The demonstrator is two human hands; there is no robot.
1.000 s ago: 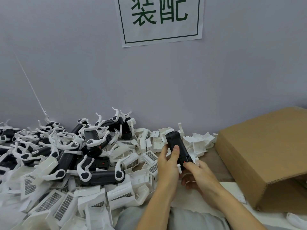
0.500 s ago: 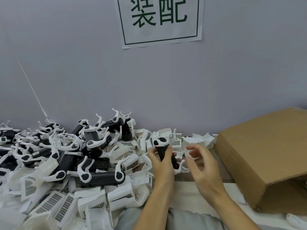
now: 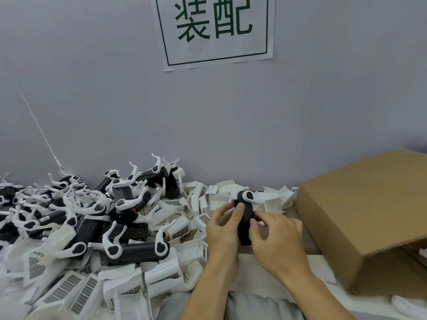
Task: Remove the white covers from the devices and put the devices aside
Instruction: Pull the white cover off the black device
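A black device [image 3: 245, 212] with a white rounded end piece stands almost upright between my hands, just above the table. My left hand [image 3: 223, 224] grips its left side, thumb and fingers curled round the body. My right hand [image 3: 275, 236] closes on its lower right side, fingers curled against it. A heap of black devices with white arms [image 3: 97, 218] fills the left of the table. Loose white covers [image 3: 175, 229] with grilles lie in front of and behind my hands.
A large brown cardboard box [image 3: 362, 218] lies on its side at the right, its opening facing down right. A paper sign [image 3: 215, 28] with green characters hangs on the grey wall. White cloth covers the table's near edge [image 3: 261, 278].
The device has turned in my left hand and now stands with its white end up. My right hand, which had let go and hovered open, has come back onto the device.
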